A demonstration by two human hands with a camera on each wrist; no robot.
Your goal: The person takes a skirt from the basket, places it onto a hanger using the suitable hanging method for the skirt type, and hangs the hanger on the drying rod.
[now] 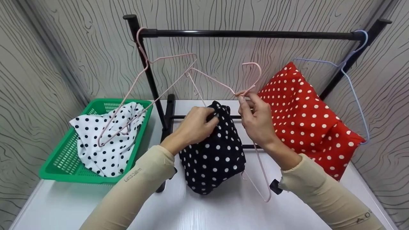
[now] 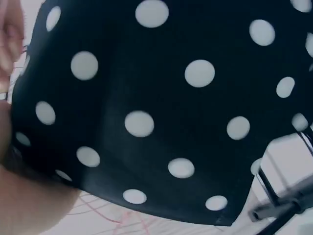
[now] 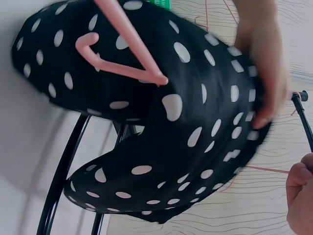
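Observation:
My left hand (image 1: 199,124) grips the upper part of a black cloth with white polka dots (image 1: 220,156). A pink hanger (image 1: 214,78) is pinched by my right hand (image 1: 255,118) at the neck, just below its hook. The hanger is tilted, and part of its lower bar is hidden by the black cloth, which hangs around it. In the left wrist view the black cloth (image 2: 166,98) fills most of the picture. A bent pink hanger end (image 3: 132,68) crosses before the cloth in the right wrist view, with my left hand (image 3: 266,63) on the cloth's edge.
A black rack rail (image 1: 249,34) runs across the back. Another pink hanger (image 1: 142,64) hangs at its left end, a blue hanger (image 1: 351,83) with a red dotted cloth (image 1: 306,121) at its right. A green basket (image 1: 48,169) holds a white dotted cloth (image 1: 105,140).

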